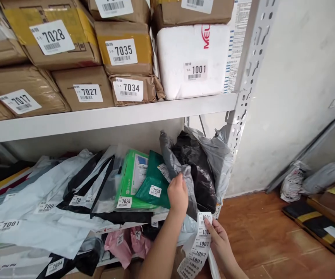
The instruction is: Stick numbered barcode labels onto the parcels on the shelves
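Note:
My left hand [178, 194] is closed on the edge of a grey plastic mailing bag [187, 180] at the right end of the lower shelf. Pinched between the thumb and fingers of my right hand [221, 237] is a strip of white number labels [200, 243], which hangs down in front of the shelf. Its top label reads 1001. Right of the grey bag stands a black plastic parcel [198, 164], with another grey bag [221, 155] beside it. A teal mailing bag [152, 180] labelled 7025 leans just left of my left hand.
The upper shelf [155, 112] carries labelled cardboard boxes [81, 90] and a white foam box [181, 50] marked 1001. A perforated metal post [244, 93] bounds the rack at right. More parcels [315, 221] lie on the wooden floor [248, 228] by the wall.

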A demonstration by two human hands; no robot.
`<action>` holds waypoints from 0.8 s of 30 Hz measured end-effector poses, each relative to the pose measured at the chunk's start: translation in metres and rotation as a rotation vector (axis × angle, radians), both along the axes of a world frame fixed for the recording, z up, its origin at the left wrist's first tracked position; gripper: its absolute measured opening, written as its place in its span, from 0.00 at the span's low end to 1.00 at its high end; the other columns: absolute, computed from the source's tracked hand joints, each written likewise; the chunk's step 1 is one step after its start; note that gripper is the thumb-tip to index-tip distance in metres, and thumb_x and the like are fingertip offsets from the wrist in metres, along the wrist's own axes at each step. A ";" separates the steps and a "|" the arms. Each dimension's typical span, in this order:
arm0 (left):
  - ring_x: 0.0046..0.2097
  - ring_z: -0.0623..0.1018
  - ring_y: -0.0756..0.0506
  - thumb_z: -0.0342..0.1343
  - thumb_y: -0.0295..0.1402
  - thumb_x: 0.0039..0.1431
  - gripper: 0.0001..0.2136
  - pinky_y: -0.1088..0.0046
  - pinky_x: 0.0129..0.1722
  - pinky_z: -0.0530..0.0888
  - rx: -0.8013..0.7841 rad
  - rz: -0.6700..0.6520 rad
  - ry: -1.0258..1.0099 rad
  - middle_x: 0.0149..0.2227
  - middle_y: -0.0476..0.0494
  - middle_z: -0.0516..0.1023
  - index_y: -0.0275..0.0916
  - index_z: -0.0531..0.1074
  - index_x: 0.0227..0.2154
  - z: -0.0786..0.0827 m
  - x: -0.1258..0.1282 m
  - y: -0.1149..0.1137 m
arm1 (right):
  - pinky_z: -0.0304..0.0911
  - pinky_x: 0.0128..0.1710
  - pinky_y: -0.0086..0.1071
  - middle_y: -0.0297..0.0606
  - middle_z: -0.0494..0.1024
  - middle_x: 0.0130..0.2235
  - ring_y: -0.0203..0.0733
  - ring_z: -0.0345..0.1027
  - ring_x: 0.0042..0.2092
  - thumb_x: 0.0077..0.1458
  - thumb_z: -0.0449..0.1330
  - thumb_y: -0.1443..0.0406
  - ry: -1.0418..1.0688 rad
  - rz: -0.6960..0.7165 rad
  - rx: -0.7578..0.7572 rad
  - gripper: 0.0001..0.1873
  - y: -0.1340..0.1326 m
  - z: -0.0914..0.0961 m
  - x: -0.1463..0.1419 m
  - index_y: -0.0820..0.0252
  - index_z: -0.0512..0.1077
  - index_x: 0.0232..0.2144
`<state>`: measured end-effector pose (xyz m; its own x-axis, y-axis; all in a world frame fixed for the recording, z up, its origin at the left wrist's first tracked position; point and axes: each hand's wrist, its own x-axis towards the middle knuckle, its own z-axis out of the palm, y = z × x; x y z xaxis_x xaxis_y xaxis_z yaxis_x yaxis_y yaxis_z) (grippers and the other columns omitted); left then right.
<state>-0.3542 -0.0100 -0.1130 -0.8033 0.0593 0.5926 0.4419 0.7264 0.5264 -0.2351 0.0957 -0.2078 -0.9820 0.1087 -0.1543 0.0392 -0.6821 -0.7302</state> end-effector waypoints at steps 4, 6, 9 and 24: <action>0.44 0.78 0.38 0.41 0.31 0.64 0.17 0.58 0.45 0.73 0.016 -0.056 0.035 0.43 0.31 0.79 0.37 0.70 0.50 -0.005 0.006 -0.003 | 0.68 0.28 0.37 0.39 0.79 0.27 0.49 0.74 0.29 0.42 0.69 0.54 -0.004 0.000 0.059 0.18 -0.005 0.004 -0.002 0.57 0.75 0.34; 0.42 0.78 0.39 0.45 0.33 0.63 0.14 0.60 0.43 0.74 0.102 0.035 0.014 0.40 0.35 0.79 0.39 0.71 0.46 -0.009 0.012 -0.032 | 0.67 0.27 0.37 0.39 0.79 0.27 0.49 0.74 0.28 0.42 0.69 0.53 0.002 0.009 0.104 0.19 -0.005 0.005 -0.005 0.57 0.75 0.34; 0.45 0.77 0.38 0.49 0.34 0.59 0.12 0.58 0.47 0.73 0.172 0.285 0.011 0.41 0.37 0.77 0.40 0.71 0.43 -0.009 0.020 -0.088 | 0.65 0.27 0.35 0.36 0.78 0.26 0.45 0.71 0.27 0.45 0.67 0.52 0.053 0.047 0.147 0.18 -0.011 0.006 -0.014 0.55 0.75 0.36; 0.34 0.74 0.45 0.40 0.43 0.64 0.19 0.65 0.44 0.69 -0.268 -0.172 -0.328 0.26 0.50 0.72 0.43 0.75 0.40 0.032 0.004 -0.157 | 0.45 0.22 0.27 0.26 0.62 0.17 0.29 0.48 0.21 0.41 0.65 0.45 0.062 -0.070 0.035 0.26 -0.141 0.036 -0.113 0.60 0.63 0.18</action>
<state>-0.3506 -0.1669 -0.0814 -0.9110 0.3246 0.2544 0.4094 0.7865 0.4623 -0.3482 -0.0452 -0.1718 -0.9794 0.1816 -0.0882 -0.0537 -0.6556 -0.7532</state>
